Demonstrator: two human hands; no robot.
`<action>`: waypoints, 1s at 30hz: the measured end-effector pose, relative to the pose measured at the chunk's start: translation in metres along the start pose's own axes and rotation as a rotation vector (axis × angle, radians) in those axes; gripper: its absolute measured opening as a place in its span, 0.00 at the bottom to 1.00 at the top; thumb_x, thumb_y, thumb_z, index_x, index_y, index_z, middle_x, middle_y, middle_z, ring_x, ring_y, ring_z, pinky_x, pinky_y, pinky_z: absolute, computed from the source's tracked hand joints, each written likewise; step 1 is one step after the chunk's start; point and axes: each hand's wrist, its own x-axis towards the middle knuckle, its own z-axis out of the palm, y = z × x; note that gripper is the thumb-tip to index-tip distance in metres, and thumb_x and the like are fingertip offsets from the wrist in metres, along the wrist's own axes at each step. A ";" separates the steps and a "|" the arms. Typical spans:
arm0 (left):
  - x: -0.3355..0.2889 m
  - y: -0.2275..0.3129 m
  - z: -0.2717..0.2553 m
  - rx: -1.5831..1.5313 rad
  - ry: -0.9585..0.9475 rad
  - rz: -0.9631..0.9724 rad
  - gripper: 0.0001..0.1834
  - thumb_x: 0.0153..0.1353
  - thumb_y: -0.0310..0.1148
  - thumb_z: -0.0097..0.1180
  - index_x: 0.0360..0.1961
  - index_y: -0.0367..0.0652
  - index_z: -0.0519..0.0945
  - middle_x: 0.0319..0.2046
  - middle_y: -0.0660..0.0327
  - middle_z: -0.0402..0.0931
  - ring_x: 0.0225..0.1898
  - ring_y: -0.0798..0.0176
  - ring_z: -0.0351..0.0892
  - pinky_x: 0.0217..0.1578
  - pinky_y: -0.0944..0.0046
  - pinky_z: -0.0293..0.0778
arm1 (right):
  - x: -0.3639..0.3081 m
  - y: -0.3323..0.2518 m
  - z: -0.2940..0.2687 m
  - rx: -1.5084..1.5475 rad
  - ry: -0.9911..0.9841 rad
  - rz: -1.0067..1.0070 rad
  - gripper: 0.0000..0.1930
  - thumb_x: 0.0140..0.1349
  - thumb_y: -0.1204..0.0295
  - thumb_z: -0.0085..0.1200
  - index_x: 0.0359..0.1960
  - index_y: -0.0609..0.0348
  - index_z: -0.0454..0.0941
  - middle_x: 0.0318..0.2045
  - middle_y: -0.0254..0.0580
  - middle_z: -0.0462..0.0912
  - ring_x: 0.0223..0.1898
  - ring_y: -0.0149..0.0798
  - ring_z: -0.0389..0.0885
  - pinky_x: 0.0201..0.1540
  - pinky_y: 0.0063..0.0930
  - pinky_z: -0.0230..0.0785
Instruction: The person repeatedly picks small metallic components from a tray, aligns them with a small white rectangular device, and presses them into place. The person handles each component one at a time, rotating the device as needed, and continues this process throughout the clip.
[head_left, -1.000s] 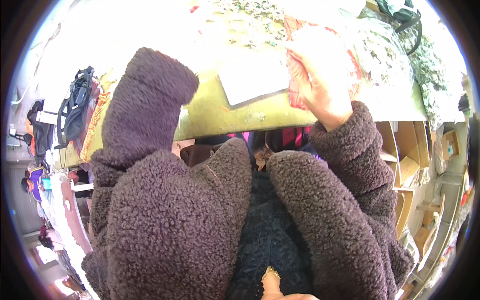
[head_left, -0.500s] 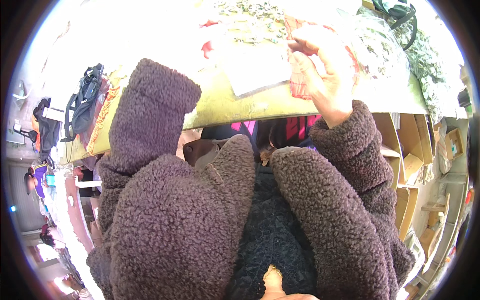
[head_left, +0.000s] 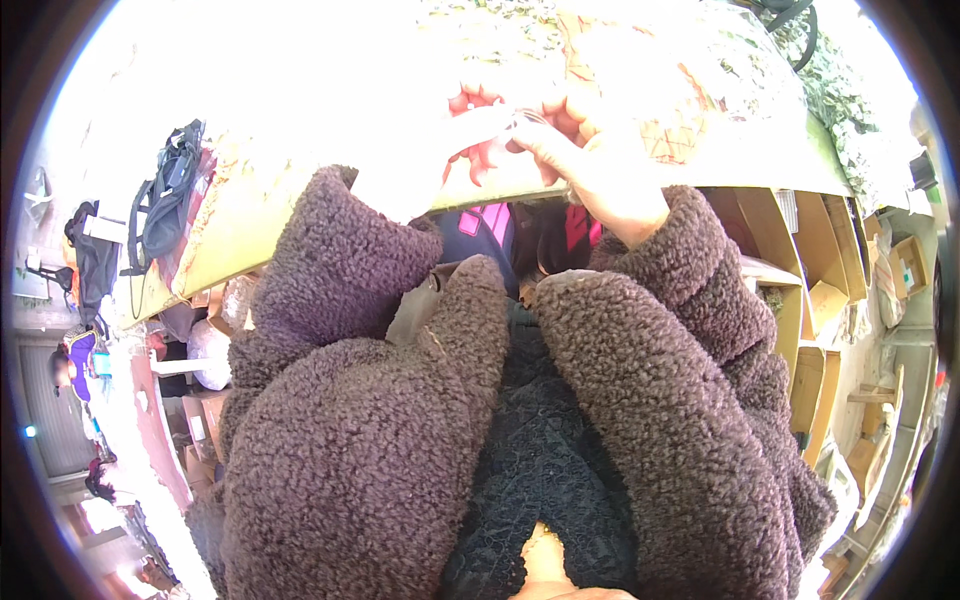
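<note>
Both my hands meet over the table's near edge, in harsh glare. My left hand (head_left: 462, 138) is almost washed out, its fingertips pinched together. My right hand (head_left: 592, 160) comes in from the right with thumb and fingers closed at the same spot. Between them shows a thin, pale looped piece (head_left: 530, 115), too bright to name. Red petal-like pieces (head_left: 482, 155) appear around and under my left fingers. Right of my right hand lies orange-red patterned wrapping (head_left: 668, 140).
A glaring yellowish table (head_left: 240, 235) spans the front. Small green-and-white pieces (head_left: 490, 14) are heaped at the back, and a larger green pile (head_left: 835, 100) lies right. A dark backpack (head_left: 168, 200) sits left. Cardboard boxes (head_left: 820, 245) stand below right.
My left hand has come right from the washed-out area to meet my right hand. The right hand has moved left and down off the orange-red wrapping, its fingers closing.
</note>
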 end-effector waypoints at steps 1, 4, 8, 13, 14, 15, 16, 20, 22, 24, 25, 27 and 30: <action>-0.003 -0.001 0.001 -0.021 -0.007 -0.011 0.10 0.58 0.27 0.58 0.40 0.35 0.76 0.31 0.59 0.76 0.23 0.68 0.75 0.19 0.72 0.71 | -0.001 0.000 -0.001 -0.101 0.007 0.012 0.14 0.62 0.68 0.56 0.46 0.62 0.73 0.34 0.34 0.80 0.32 0.25 0.76 0.35 0.19 0.68; -0.012 -0.003 0.004 -0.076 0.030 -0.028 0.09 0.58 0.27 0.57 0.39 0.34 0.76 0.29 0.59 0.76 0.23 0.66 0.75 0.18 0.71 0.71 | -0.003 0.001 -0.004 -0.467 0.043 -0.374 0.13 0.60 0.69 0.58 0.44 0.61 0.75 0.31 0.34 0.80 0.30 0.25 0.75 0.32 0.20 0.68; -0.019 -0.005 0.008 -0.100 0.050 -0.068 0.08 0.59 0.28 0.56 0.37 0.34 0.75 0.26 0.58 0.75 0.22 0.66 0.75 0.18 0.70 0.70 | -0.010 -0.002 -0.003 -0.850 0.129 -0.623 0.12 0.57 0.72 0.59 0.43 0.61 0.76 0.28 0.37 0.79 0.28 0.28 0.75 0.30 0.22 0.69; -0.026 -0.010 0.014 -0.066 0.080 -0.093 0.09 0.61 0.31 0.53 0.35 0.34 0.75 0.22 0.58 0.74 0.18 0.64 0.73 0.18 0.68 0.69 | -0.020 -0.005 0.007 -0.756 0.210 -0.605 0.11 0.57 0.74 0.60 0.41 0.60 0.78 0.26 0.38 0.77 0.26 0.31 0.76 0.30 0.23 0.70; -0.027 -0.011 0.015 -0.072 0.082 -0.091 0.09 0.62 0.31 0.53 0.35 0.34 0.75 0.22 0.58 0.74 0.17 0.64 0.72 0.18 0.68 0.69 | -0.021 -0.005 0.007 -0.743 0.205 -0.620 0.10 0.56 0.74 0.60 0.40 0.60 0.78 0.26 0.38 0.77 0.26 0.31 0.76 0.30 0.23 0.70; -0.028 -0.011 0.014 -0.080 0.059 -0.107 0.09 0.62 0.31 0.53 0.35 0.34 0.75 0.21 0.58 0.73 0.17 0.64 0.72 0.17 0.68 0.69 | -0.022 -0.006 0.008 -0.730 0.200 -0.635 0.10 0.56 0.74 0.60 0.40 0.60 0.78 0.26 0.38 0.77 0.26 0.31 0.76 0.30 0.23 0.70; -0.029 -0.009 0.011 -0.088 0.028 -0.125 0.09 0.62 0.31 0.52 0.34 0.34 0.75 0.20 0.58 0.73 0.17 0.64 0.72 0.17 0.68 0.68 | -0.023 -0.006 0.009 -0.717 0.194 -0.647 0.10 0.56 0.73 0.60 0.40 0.60 0.78 0.26 0.38 0.77 0.26 0.31 0.76 0.30 0.23 0.70; -0.036 -0.010 0.012 -0.167 0.013 -0.099 0.09 0.62 0.31 0.52 0.32 0.34 0.75 0.18 0.57 0.73 0.17 0.64 0.72 0.17 0.69 0.68 | -0.028 -0.010 0.005 -0.768 0.121 -0.534 0.10 0.56 0.74 0.60 0.39 0.61 0.78 0.28 0.39 0.78 0.27 0.32 0.77 0.31 0.24 0.70; -0.038 -0.012 0.015 -0.098 0.014 -0.065 0.09 0.62 0.31 0.52 0.32 0.34 0.75 0.18 0.57 0.72 0.16 0.64 0.71 0.17 0.68 0.69 | -0.030 -0.012 0.003 -0.792 0.077 -0.507 0.09 0.57 0.74 0.59 0.39 0.62 0.78 0.28 0.41 0.79 0.28 0.34 0.77 0.31 0.25 0.71; -0.041 -0.012 0.016 -0.068 0.003 -0.054 0.10 0.62 0.32 0.52 0.33 0.34 0.75 0.17 0.57 0.72 0.16 0.64 0.71 0.18 0.68 0.69 | -0.031 -0.012 0.004 -0.793 0.145 -0.664 0.09 0.57 0.75 0.59 0.39 0.62 0.78 0.28 0.42 0.79 0.28 0.36 0.78 0.32 0.26 0.71; -0.042 -0.013 0.017 -0.070 -0.004 -0.064 0.10 0.62 0.33 0.51 0.33 0.34 0.75 0.17 0.57 0.72 0.16 0.64 0.71 0.18 0.67 0.69 | -0.033 -0.013 0.005 -0.804 0.161 -0.724 0.09 0.57 0.75 0.58 0.40 0.61 0.78 0.28 0.43 0.79 0.29 0.38 0.79 0.33 0.26 0.72; -0.043 -0.015 0.019 -0.082 -0.026 -0.074 0.11 0.63 0.34 0.50 0.34 0.34 0.74 0.16 0.57 0.72 0.15 0.64 0.70 0.18 0.67 0.69 | -0.036 -0.013 0.004 -0.774 0.156 -0.734 0.09 0.57 0.76 0.58 0.40 0.61 0.78 0.28 0.44 0.79 0.30 0.41 0.79 0.34 0.27 0.72; -0.047 -0.015 0.017 -0.109 -0.057 -0.075 0.12 0.64 0.36 0.49 0.34 0.35 0.74 0.16 0.58 0.71 0.15 0.64 0.70 0.19 0.66 0.69 | -0.040 -0.014 0.006 -0.821 0.138 -0.758 0.09 0.58 0.76 0.58 0.41 0.61 0.78 0.26 0.42 0.79 0.29 0.38 0.80 0.33 0.26 0.72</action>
